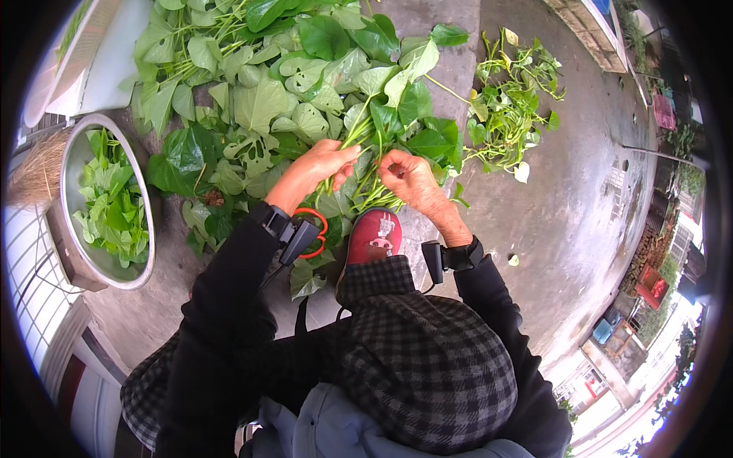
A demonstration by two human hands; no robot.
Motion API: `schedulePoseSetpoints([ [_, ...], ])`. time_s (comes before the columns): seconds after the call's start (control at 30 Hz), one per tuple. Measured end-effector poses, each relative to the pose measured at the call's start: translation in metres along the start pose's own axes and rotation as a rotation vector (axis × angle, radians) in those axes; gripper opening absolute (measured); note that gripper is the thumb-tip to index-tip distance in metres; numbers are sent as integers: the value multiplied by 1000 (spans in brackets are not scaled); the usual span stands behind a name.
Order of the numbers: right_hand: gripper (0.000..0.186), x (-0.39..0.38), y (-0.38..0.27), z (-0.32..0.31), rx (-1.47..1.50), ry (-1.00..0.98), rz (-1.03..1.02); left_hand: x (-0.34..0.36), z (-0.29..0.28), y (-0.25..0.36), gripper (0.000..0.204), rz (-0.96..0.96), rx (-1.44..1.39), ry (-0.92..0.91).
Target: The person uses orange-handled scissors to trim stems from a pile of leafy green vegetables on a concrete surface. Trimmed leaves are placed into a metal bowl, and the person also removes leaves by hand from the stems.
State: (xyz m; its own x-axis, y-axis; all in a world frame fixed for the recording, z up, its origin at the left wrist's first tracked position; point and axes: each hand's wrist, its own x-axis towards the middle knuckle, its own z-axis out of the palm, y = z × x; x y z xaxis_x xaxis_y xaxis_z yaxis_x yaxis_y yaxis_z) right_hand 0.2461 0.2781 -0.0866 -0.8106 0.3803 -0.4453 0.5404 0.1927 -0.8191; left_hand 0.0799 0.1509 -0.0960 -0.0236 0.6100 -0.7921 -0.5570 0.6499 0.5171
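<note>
Bunch of thin pale-green leaf stems (365, 182): pinched between both hands above the grey concrete floor (565, 214), lower ends hidden behind fingers. Left hand (319, 166) closed on stems; right hand (408, 177) closed on same stems. Red-handled scissors (314, 229): blades hidden under left wrist. Large heap of broad green leaves (282, 84): top cut off. Round steel basin of picked leaves (107, 202): left. Smaller discarded sprig pile (508, 103): right.
</note>
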Motion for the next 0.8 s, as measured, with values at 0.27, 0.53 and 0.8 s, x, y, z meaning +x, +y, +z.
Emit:
schedulePoseSetpoints([
  [0.27,9,7,-31,-2,-223,-131,-498,-2,-15,9,27,-141,-189,-376],
  [0.53,30,-37,-6,-40,38,-425,573,1,-26,7,31,16,-86,-397],
  [0.8,22,-49,66,-1,901,141,834,16,16,-30,41,357,410,365],
])
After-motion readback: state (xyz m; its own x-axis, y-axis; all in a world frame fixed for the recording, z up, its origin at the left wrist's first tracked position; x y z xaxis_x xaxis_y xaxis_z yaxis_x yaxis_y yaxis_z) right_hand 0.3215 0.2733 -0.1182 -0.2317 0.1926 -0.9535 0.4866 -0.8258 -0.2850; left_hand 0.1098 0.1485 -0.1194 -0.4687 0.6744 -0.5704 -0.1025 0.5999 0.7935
